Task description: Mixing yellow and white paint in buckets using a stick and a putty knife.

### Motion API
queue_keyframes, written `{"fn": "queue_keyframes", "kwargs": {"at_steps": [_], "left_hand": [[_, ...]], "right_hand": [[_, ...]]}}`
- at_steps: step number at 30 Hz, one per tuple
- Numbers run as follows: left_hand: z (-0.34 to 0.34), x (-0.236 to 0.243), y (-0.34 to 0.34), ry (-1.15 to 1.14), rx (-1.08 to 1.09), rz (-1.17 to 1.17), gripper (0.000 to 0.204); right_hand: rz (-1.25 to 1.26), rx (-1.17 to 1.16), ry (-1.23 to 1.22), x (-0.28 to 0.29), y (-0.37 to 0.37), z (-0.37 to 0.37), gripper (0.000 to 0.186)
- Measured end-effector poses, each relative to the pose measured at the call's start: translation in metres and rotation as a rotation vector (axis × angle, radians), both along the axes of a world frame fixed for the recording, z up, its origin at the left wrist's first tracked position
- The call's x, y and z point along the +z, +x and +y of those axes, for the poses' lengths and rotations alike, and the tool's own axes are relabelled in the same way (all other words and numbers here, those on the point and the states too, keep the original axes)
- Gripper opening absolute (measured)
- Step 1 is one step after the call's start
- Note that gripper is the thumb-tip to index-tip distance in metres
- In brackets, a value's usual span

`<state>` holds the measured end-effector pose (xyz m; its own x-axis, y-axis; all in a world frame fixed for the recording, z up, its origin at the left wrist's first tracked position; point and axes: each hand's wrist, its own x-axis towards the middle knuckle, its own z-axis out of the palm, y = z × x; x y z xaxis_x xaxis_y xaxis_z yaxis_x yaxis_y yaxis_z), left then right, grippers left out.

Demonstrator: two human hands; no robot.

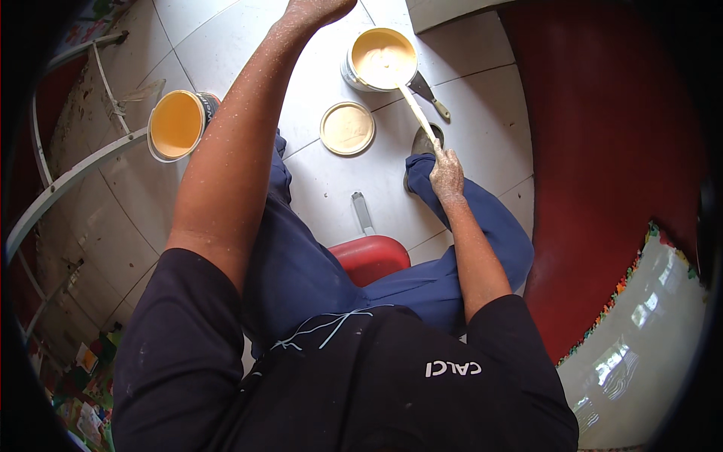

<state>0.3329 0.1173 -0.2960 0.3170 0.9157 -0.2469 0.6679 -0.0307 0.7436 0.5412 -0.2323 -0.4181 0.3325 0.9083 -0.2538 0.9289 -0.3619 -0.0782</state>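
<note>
My right hand (447, 177), spattered with pale specks, is closed around the end of a long whitish stick (416, 110). The stick slants up to a white bucket (348, 74) of thick cream-coloured paste (382, 59), its far tip at the paste near the rim. On the floor beside that bucket lies a putty knife (438, 107) with a pale handle. My left arm reaches far forward; my left hand (322, 7) is cut by the top edge, so its fingers are hidden. A round lid (347, 128) smeared with cream paste lies between my feet and the bucket.
Left of my left forearm is a second bucket (176, 124), yellowish inside. A curved metal frame (75, 177) stands at the left. Between my legs shows a red seat (373, 258), with a grey metal piece (362, 212) ahead of it. A dark red surface (602, 166) runs along the right.
</note>
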Motion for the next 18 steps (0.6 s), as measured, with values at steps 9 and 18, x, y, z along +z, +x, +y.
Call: {"fn": "queue_keyframes", "kwargs": {"at_steps": [9,18], "left_hand": [[0.0,0.016,-0.007,-0.056,-0.003,-0.017,0.049],[0.003,0.001,-0.005,0.037,-0.023,-0.002,0.049]], "right_hand": [[0.079,-0.123,0.039,0.045,-0.003,0.021,0.033],[0.016,-0.085,0.244,0.007,-0.008,0.062,0.022]]}}
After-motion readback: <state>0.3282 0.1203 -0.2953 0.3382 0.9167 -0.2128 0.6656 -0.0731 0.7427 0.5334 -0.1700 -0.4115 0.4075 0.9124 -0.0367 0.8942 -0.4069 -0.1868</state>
